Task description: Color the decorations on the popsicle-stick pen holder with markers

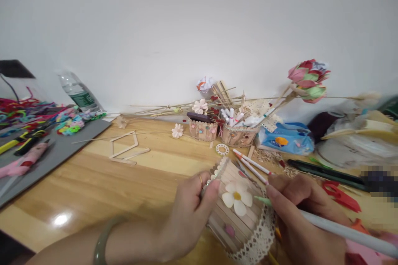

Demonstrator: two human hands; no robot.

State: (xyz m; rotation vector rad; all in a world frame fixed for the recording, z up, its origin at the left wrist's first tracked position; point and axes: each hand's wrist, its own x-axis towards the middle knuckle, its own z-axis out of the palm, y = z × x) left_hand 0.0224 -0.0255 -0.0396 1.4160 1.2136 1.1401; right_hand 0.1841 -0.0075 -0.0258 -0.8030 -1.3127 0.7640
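Note:
My left hand (194, 211), with a ring and a green bangle, is closed on the rim of a pen holder (217, 215) made of wooden sticks. The pen holder is tilted, with lace trim (261, 236) round one end and small pearly beads along the other. A white flower (237, 197) with a yellow centre sits on its side. My right hand (307, 215) is closed round a white marker pen (345, 230). The marker's green tip is at the stick wall, just right of the flower; whether it touches I cannot tell.
Two small decorated stick baskets (203, 131) stand by the wall, one full of markers. Two capped markers (253, 165) and red scissors (340, 196) lie near my right hand. A blue wipes packet (284, 138) is behind. At left are loose sticks (124, 148) and a glue gun (26, 163).

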